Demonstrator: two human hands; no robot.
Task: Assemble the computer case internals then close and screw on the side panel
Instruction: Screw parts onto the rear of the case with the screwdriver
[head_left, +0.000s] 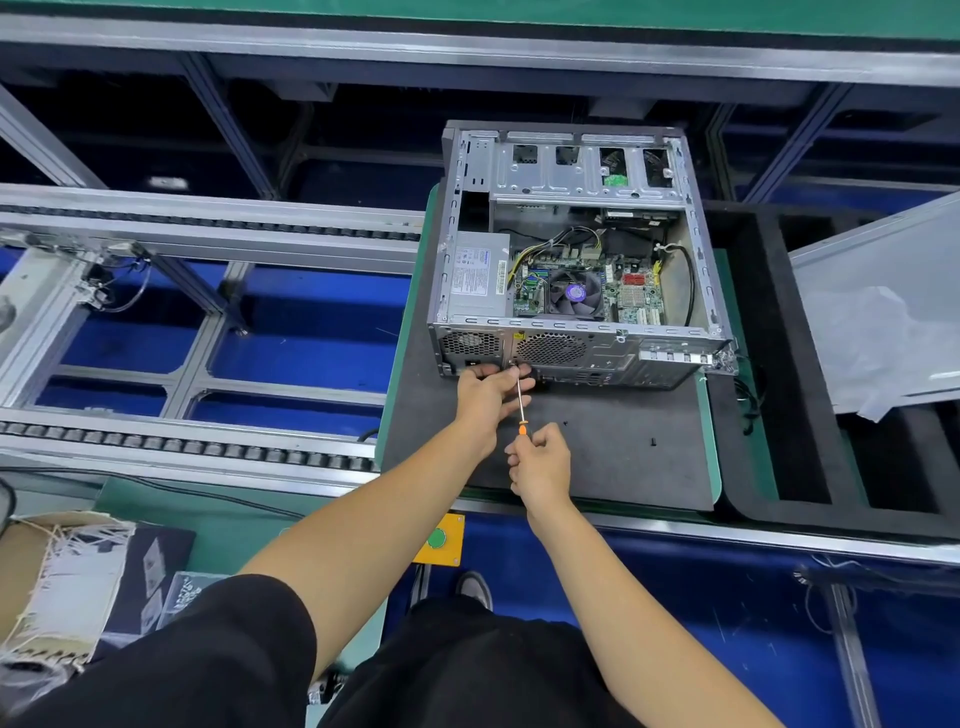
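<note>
Blue factory flooring showed beneath a dark grey foam mat (597, 457) on which an open silver metal computer case (571, 249) lay, side panel off. Right hand (540, 462) curled around the orange handle of a slim steel-shafted screwdriver (521, 402). Just beyond that grip, the left hand (491, 395) pinched the shaft near its tip against the case's rear face. A small black screw (653, 442) lay right of the grip.
</note>
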